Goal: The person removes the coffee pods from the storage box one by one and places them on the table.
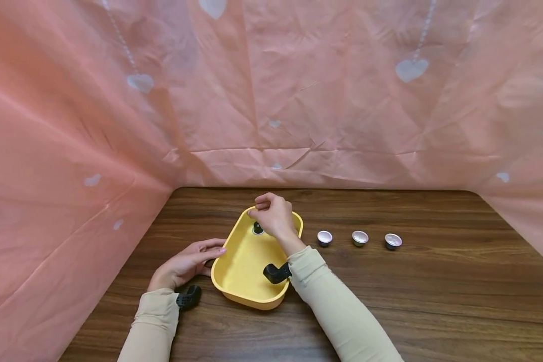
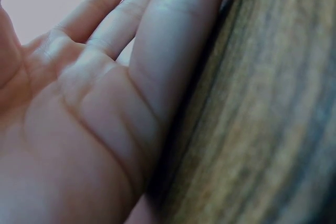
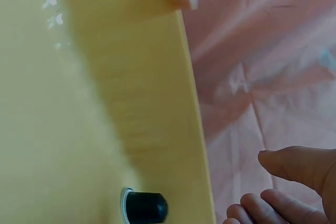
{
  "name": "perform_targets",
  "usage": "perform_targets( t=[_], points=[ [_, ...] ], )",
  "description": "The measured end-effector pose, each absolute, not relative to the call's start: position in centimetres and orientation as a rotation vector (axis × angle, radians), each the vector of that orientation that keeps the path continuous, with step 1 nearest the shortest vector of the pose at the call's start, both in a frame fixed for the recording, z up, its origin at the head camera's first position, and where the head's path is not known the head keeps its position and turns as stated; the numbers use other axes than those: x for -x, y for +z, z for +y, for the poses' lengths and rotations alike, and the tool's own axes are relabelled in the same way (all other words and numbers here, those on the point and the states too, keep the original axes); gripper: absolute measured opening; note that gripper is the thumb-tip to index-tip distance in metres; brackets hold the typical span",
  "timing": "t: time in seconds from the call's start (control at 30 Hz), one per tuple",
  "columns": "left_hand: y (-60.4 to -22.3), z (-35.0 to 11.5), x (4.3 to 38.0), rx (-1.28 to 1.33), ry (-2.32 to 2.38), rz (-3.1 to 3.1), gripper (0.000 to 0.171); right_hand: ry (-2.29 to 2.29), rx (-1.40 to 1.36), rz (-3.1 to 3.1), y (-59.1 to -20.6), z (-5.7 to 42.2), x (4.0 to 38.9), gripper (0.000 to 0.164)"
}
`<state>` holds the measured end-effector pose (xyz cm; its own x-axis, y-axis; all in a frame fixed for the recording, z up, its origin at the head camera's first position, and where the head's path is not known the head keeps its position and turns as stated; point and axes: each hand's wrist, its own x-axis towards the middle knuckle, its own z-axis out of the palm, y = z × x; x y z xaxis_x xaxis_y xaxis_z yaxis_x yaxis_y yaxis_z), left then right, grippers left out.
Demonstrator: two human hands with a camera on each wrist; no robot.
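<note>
A yellow basin (image 1: 249, 274) stands on the wooden table, turned at a slant. At its left side my left hand (image 1: 190, 261) holds the rim, thumb over the edge and fingers along the outer wall. Inside, near the far left wall, is a black coffee capsule (image 3: 146, 207), its pale rim against the basin floor. Above the basin's far end hangs my right hand (image 1: 273, 216), fingers loosely bent. In the right wrist view, its thumb and fingers are apart with nothing between them.
To the right of the basin, three coffee capsules stand in a row with pale lids up: a left one (image 1: 324, 238), a middle one (image 1: 360, 238) and a right one (image 1: 392, 241). Pink curtains (image 1: 335, 100) enclose the table (image 1: 434, 301) at the back and sides.
</note>
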<state>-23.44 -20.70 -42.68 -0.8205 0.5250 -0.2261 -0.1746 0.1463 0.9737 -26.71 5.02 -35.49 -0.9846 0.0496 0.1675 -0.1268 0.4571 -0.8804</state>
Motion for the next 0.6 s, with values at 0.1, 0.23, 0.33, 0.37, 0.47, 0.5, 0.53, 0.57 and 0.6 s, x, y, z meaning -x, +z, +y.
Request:
perform_targets(
  t=[0.1, 0.23, 0.33, 0.37, 0.47, 0.5, 0.53, 0.57, 0.6],
  points=[
    [-42.7, -20.7, 23.4, -0.334, 1.734, 1.892, 0.058, 1.472, -0.118, -2.575, -35.8, 4.7, 26.6, 0.029],
    [-42.8, -20.5, 23.3, -0.341, 1.732, 1.891, 0.058, 1.363, -0.201, -2.641, -36.4, 4.4, 26.8, 0.03],
    [-42.7, -20.5, 23.4, -0.34, 1.732, 1.894, 0.058, 1.26, -0.234, -2.697, -37.4, 4.3, 27.5, 0.03],
    [-42.7, -20.6, 23.4, -0.341, 1.732, 1.896, 0.058, 1.221, -0.242, -2.713, -37.8, 4.3, 27.8, 0.03],
    [-42.7, -20.6, 23.4, -0.332, 1.729, 1.905, 0.058, 1.122, -0.261, -2.765, -38.7, 4.3, 28.4, 0.033],
    [-42.7, -20.6, 23.4, -0.33, 1.727, 1.907, 0.059, 1.098, -0.276, -2.781, -38.6, 4.3, 28.3, 0.034],
    [-42.7, -20.6, 23.3, -0.328, 1.724, 1.909, 0.059, 1.059, -0.288, -2.793, -39.2, 4.2, 28.8, 0.035],
    [-42.7, -20.6, 23.3, -0.326, 1.723, 1.912, 0.06, 1.046, -0.298, -2.8, -39.3, 4.2, 28.9, 0.036],
    [-42.6, -20.6, 23.3, -0.325, 1.721, 1.912, 0.061, 1.039, -0.305, -2.811, -39.0, 4.2, 28.6, 0.037]
  ],
)
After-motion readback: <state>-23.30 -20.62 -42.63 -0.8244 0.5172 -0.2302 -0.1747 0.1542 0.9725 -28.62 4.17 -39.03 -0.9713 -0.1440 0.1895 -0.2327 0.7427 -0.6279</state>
